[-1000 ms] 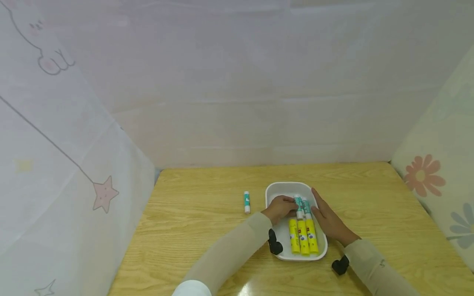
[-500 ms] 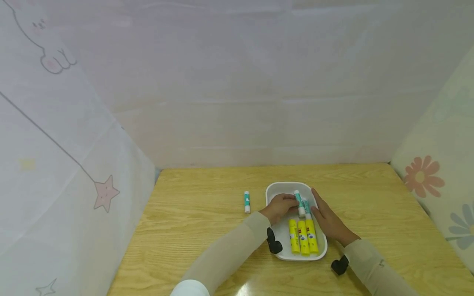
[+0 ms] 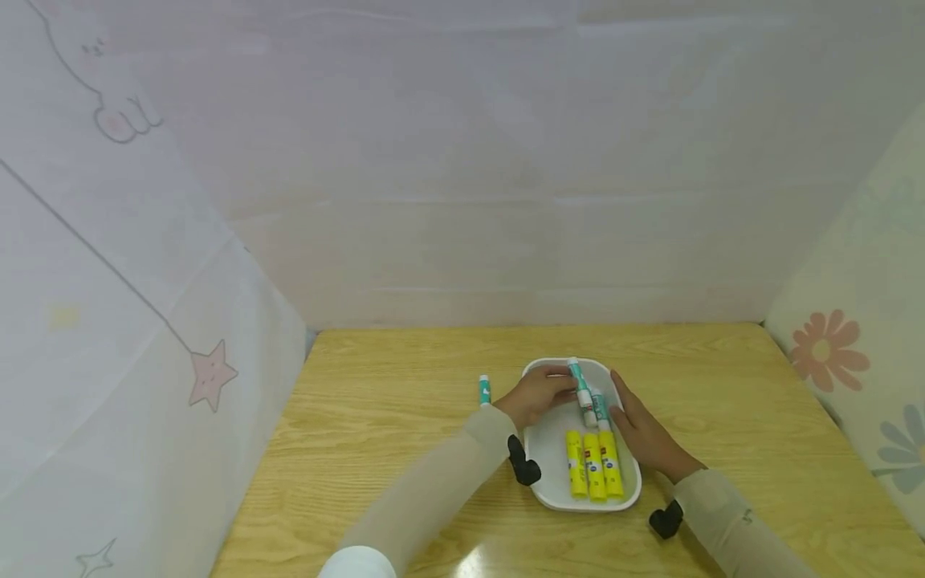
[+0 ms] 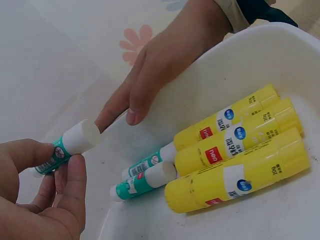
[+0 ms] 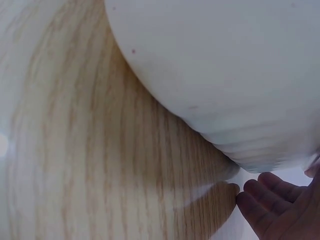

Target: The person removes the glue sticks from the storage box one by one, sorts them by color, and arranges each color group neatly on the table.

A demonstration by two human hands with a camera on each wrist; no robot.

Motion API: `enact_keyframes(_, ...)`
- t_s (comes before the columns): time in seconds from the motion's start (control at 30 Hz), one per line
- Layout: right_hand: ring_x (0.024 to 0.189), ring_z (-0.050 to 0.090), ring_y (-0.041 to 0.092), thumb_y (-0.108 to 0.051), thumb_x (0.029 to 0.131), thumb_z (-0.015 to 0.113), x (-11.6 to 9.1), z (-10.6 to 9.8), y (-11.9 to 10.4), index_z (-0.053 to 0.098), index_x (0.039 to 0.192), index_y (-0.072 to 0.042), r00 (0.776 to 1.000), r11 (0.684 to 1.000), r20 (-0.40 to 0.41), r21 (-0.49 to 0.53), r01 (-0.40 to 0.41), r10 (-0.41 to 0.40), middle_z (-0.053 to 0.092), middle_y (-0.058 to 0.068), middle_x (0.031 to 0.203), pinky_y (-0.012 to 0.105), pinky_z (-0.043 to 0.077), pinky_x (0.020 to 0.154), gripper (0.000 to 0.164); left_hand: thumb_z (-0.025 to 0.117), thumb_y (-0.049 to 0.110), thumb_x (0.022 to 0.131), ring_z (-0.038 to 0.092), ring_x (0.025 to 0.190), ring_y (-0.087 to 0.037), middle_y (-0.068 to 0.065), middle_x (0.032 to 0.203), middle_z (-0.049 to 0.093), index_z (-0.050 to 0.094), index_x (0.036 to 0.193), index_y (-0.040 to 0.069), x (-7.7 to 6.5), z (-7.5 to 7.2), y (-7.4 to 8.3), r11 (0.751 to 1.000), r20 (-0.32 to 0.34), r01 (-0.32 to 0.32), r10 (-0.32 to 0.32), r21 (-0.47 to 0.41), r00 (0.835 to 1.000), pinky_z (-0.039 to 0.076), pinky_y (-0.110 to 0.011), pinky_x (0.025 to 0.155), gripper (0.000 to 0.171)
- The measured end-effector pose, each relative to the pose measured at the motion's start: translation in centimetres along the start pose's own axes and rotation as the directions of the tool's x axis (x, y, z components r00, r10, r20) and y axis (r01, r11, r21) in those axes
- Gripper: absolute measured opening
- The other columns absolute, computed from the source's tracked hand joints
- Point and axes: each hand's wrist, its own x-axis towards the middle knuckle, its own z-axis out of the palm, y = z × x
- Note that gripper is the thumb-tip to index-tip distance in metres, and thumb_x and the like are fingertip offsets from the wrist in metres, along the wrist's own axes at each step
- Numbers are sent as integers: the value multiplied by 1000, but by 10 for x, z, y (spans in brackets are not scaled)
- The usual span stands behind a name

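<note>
Between thumb and fingers my left hand (image 3: 535, 396) pinches a small teal-and-white glue stick (image 4: 72, 141), held tilted over the far part of a white tray (image 3: 547, 474). Two more teal-and-white glue sticks (image 4: 142, 182) lie below it in the tray. Toward the near end, three larger yellow glue sticks (image 3: 594, 467) lie side by side. My right hand (image 3: 646, 437) holds the tray's right side, its thumb over the rim and its fingers along the outer wall. The right wrist view shows those fingers (image 5: 267, 195) beside the tray's outside.
Left of the tray, another teal-and-white glue stick (image 3: 485, 388) stands out on the wooden table (image 3: 376, 433), partly covered by my left sleeve. Patterned cloth (image 3: 462, 177) hangs behind the table and along both sides.
My left hand has raised the pinched glue stick and drawn it toward the far left of the tray, uncovering another teal stick beneath. My right hand stays at the rim.
</note>
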Motion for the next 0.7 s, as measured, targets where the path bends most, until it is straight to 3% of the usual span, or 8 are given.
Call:
enact_keyframes(0.3, 146, 7, 40, -23, 108, 34, 0, 0, 1, -9, 156, -28, 999, 999, 8, -5, -32, 32, 0, 14, 162, 63, 12, 114, 64, 65, 14, 95, 65, 102, -20, -12, 115, 62, 45, 139, 0, -8, -31, 23, 999, 35, -14, 15, -32, 999, 47, -38, 101, 50)
enact_keyframes(0.7, 146, 5, 37, -31, 108, 32, 1, 2, 8, -11, 154, -34, 998, 998, 17, -22, -62, 62, -2, 8, 162, 63, 11, 114, 64, 57, 11, 99, 61, 109, -21, -16, 125, 55, 40, 141, -4, -14, -73, 26, 998, 59, -37, 39, -44, 997, 50, -29, 96, 48)
